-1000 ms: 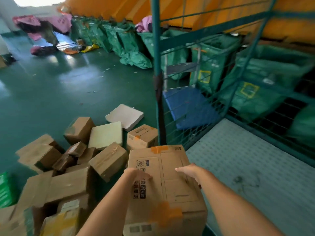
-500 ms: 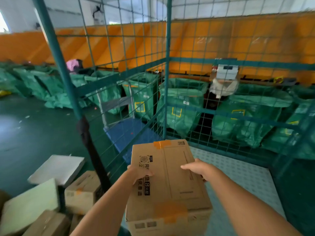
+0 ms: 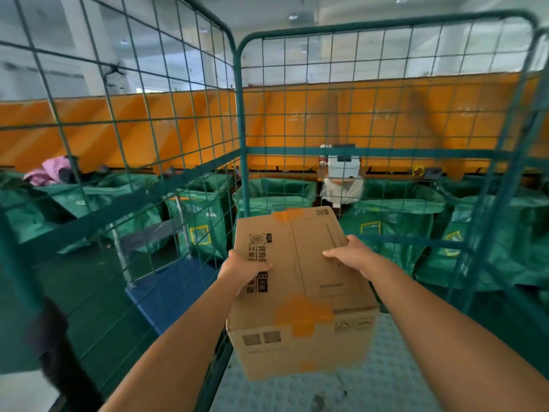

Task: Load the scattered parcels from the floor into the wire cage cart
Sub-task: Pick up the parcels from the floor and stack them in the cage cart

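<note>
On your far left, pink bags (image 3: 49, 173) lie heaped on a row of green woven sacks (image 3: 89, 200), slack and crinkled, each marked with a yellow square outline. Behind them runs a smooth orange wall (image 3: 178, 126). Nearer you, seen through the mesh, a flat blue trolley deck (image 3: 172, 288) sits low on the dark green floor.

The wire cage cart (image 3: 240, 114) stands around you on three sides: thin green wire welded in a square grid, framed by round tubes with curved top corners. Its floor (image 3: 395, 367) is a pale plate embossed with small raised dots.

Your left hand (image 3: 245, 270) grips the left edge of the cardboard parcel (image 3: 300, 292), thumb laid over the top face beside black printed characters, the fingers hidden under the side. The parcel is a plain brown corrugated box, rectangular, sealed with orange tape at both ends of the top seam. You hold it in the air inside the cage, above the dotted floor plate and clear of it, the far end tipped slightly up.

Your right hand (image 3: 353, 254) clasps the right edge, fingers spread across the top face, thumb wrapped round the side.

Beyond the rear mesh a small white device (image 3: 341, 166) sits above a limp white bag, and more green sacks fill the right.
</note>
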A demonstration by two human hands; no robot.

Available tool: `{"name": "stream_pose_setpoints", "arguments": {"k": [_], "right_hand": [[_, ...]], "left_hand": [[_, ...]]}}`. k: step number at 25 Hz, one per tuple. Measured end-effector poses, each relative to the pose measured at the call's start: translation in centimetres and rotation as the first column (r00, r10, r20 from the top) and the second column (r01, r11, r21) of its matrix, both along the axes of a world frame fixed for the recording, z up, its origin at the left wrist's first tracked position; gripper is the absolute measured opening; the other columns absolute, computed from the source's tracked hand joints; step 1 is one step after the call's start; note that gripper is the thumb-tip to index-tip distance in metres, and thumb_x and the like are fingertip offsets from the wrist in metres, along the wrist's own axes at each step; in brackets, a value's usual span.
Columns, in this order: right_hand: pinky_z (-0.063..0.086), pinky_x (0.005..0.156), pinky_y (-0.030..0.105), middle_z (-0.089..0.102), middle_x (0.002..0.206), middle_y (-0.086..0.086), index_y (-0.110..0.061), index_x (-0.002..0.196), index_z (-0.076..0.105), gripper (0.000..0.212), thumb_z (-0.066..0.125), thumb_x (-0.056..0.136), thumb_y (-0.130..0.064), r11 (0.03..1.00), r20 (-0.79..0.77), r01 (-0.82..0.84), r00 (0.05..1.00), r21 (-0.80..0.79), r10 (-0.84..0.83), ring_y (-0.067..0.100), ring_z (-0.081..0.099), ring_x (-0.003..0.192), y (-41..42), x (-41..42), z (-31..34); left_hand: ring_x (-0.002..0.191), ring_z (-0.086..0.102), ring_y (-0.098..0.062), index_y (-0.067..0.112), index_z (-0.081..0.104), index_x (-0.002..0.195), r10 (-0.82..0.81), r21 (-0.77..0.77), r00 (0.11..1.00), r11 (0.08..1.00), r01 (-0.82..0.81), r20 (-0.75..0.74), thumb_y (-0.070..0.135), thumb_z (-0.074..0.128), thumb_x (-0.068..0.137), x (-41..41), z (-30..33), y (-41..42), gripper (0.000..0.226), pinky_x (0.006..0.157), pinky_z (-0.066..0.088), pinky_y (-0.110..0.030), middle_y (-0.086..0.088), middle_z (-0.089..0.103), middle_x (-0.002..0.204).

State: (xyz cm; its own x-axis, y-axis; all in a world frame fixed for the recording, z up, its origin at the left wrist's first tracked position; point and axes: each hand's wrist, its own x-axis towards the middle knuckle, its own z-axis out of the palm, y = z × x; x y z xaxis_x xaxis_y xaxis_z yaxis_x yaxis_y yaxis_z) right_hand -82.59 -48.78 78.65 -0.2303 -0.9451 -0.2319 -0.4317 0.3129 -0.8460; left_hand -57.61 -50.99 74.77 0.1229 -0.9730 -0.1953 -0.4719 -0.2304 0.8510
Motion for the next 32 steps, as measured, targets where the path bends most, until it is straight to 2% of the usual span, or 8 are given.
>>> {"name": "stream_pose_setpoints", "arguments": {"k": [2,7,10,15,18,22,28,32], "right_hand": [[0.037,0.103,0.046,0.032,0.150,0.011,-0.014,0.151,0.015,0.083,0.068,0.089,-0.030,0.999,0.004,0.039,0.999,-0.021,-0.039,0.034,0.040,0.132,-2.0,0.0,1.2],[0.039,0.102,0.046,0.037,0.147,0.012,-0.014,0.150,0.018,0.082,0.069,0.088,-0.030,0.989,-0.022,0.128,0.991,-0.072,-0.129,0.034,0.044,0.129,-6.1,0.4,2.9],[0.041,0.099,0.044,0.041,0.143,0.012,-0.014,0.148,0.022,0.077,0.068,0.088,-0.030,0.988,-0.029,0.137,0.990,-0.074,-0.139,0.034,0.046,0.126,-8.5,0.0,2.9],[0.040,0.100,0.044,0.042,0.142,0.012,-0.013,0.146,0.025,0.073,0.068,0.088,-0.026,0.989,-0.012,0.132,0.991,-0.059,-0.133,0.034,0.046,0.125,-12.2,-0.1,1.3],[0.041,0.103,0.046,0.044,0.140,0.011,-0.014,0.145,0.026,0.076,0.071,0.085,-0.028,0.990,-0.028,0.141,0.990,-0.014,-0.141,0.033,0.048,0.124,-14.8,0.5,-0.8],[0.042,0.103,0.046,0.044,0.142,0.010,-0.015,0.148,0.022,0.084,0.073,0.083,-0.030,0.979,-0.023,0.197,0.980,0.043,-0.196,0.032,0.048,0.124,-19.2,2.1,-3.2],[0.041,0.104,0.047,0.043,0.142,0.010,-0.016,0.147,0.023,0.083,0.074,0.083,-0.026,0.965,0.076,0.248,0.964,0.082,-0.254,0.033,0.048,0.125,-23.8,4.3,-6.0],[0.040,0.105,0.049,0.039,0.146,0.010,-0.018,0.151,0.015,0.093,0.076,0.082,-0.030,0.961,0.098,0.245,0.961,0.125,-0.258,0.034,0.045,0.128,-26.6,5.3,-7.7]], "left_hand": [[0.091,0.066,-0.021,0.015,0.058,0.119,-0.051,-0.036,0.999,0.998,0.051,0.014,0.065,0.078,0.028,0.2,1.3,-3.0,0.106,0.084,0.056,-0.040,-0.001,0.069,0.102],[0.097,0.063,-0.024,0.013,0.063,0.110,-0.079,-0.102,0.996,0.991,0.082,0.031,0.040,0.084,0.068,-0.3,3.4,-9.0,0.054,0.087,0.051,-0.036,-0.005,0.069,0.105],[0.096,0.063,-0.024,0.013,0.063,0.112,-0.097,-0.102,0.995,0.990,0.099,0.020,0.042,0.085,0.065,-0.8,3.6,-11.6,0.058,0.087,0.051,-0.038,-0.004,0.069,0.105],[0.090,0.065,-0.021,0.014,0.058,0.118,-0.052,-0.054,0.998,0.997,0.053,0.021,0.058,0.081,0.039,-1.0,1.8,-14.9,0.093,0.083,0.055,-0.040,-0.002,0.069,0.102],[0.089,0.064,-0.020,0.011,0.056,0.121,-0.040,0.010,0.999,0.999,0.040,0.011,0.049,0.087,0.055,-0.4,-0.1,-17.5,0.083,0.072,0.054,-0.034,-0.003,0.067,0.103],[0.089,0.065,-0.021,0.012,0.064,0.110,-0.059,0.039,0.998,0.998,0.058,0.035,0.040,0.085,0.067,0.6,-2.8,-23.1,0.055,0.079,0.054,-0.034,-0.003,0.069,0.100],[0.086,0.065,-0.020,0.015,0.061,0.113,-0.124,0.064,0.987,0.991,0.118,0.101,0.047,0.086,0.059,2.6,-4.0,-28.6,0.068,0.082,0.056,-0.040,-0.001,0.068,0.099],[0.086,0.066,-0.020,0.016,0.065,0.106,-0.121,0.051,0.987,0.992,0.116,0.109,0.040,0.086,0.065,3.6,-4.9,-31.6,0.052,0.083,0.056,-0.039,-0.001,0.070,0.097]]}}
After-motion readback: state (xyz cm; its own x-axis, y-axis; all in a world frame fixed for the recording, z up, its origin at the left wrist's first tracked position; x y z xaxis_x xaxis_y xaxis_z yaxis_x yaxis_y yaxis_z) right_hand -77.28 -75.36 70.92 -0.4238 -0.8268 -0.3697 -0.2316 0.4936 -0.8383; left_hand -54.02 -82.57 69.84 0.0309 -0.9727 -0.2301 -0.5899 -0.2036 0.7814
